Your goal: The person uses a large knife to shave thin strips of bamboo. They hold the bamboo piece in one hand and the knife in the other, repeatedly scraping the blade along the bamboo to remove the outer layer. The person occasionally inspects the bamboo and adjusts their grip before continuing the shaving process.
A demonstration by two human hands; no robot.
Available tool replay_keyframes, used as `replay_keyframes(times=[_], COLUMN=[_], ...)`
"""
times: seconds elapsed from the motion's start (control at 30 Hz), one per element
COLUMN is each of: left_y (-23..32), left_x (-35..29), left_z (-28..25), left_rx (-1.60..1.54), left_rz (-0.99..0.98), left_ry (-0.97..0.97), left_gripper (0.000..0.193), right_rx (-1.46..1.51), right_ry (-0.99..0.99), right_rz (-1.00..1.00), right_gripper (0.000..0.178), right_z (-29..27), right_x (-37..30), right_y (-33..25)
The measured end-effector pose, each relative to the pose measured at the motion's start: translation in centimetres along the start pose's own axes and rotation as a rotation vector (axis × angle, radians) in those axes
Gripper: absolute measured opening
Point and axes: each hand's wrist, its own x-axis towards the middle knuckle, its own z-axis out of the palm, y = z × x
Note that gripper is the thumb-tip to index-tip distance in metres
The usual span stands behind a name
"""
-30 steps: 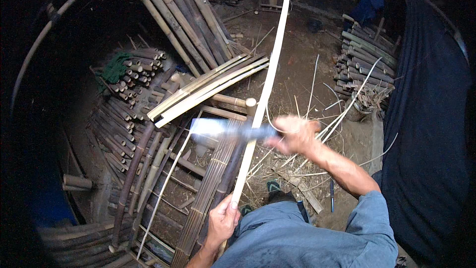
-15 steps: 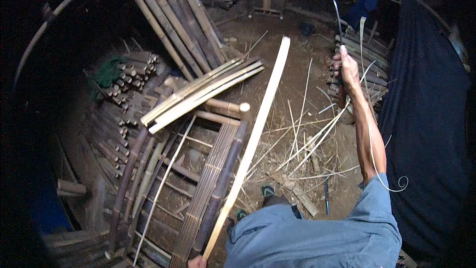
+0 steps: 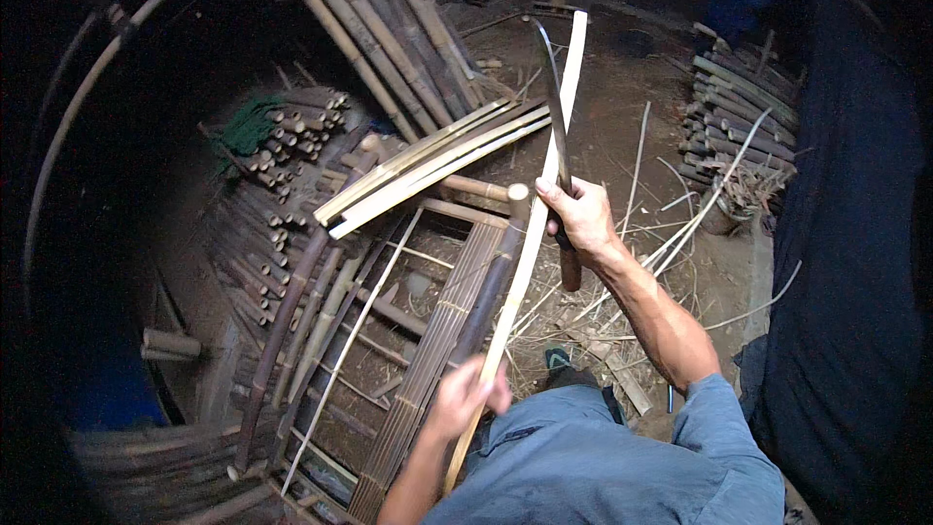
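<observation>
A long pale bamboo strip (image 3: 516, 294) slants up from beside my body. My left hand (image 3: 466, 397), slightly blurred, wraps round its lower part. Higher up, my right hand (image 3: 583, 219) grips the dark handle of a long curved machete (image 3: 552, 73). Its blade points away from me and crosses the strip's face, and my right thumb lies against the strip. Under and left of the strip stands a bamboo bench frame (image 3: 476, 297) with a slatted panel (image 3: 428, 331). Several split bamboo pieces (image 3: 432, 170) lie across its far end.
Stacked bamboo poles (image 3: 282, 219) fill the left side, with green netting (image 3: 255, 131) on top. Tall poles (image 3: 374, 29) lean at the back. Thin shavings (image 3: 632, 262) litter the floor. Another bamboo stack (image 3: 734, 107) stands at right beside a dark hanging cloth (image 3: 841, 262).
My right hand has come in from the far right with the machete to the strip. My left hand has slid up from the lower edge. The view has shifted slightly.
</observation>
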Motion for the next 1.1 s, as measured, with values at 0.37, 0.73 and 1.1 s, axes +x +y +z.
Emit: replay_keyframes(times=[0.37,0.73,1.1], left_y=[2.7,-1.0,-2.1], left_x=[9.1,1.5,-5.1], left_z=[0.1,1.7,1.1], left_rx=[0.134,0.248,0.268], left_rz=[0.092,0.023,-0.084], left_ry=[0.359,0.39,0.427], left_gripper=[0.03,0.023,0.025], right_rx=[-1.137,-1.182,-1.238], right_ry=[-0.213,-0.045,0.009], right_rz=[-0.581,-0.39,-0.542], right_gripper=[0.052,0.053,0.053], right_z=[-0.2,-5.3,-7.5], right_x=[-4.9,1.0,4.1], right_y=[0.8,-1.6,0.2])
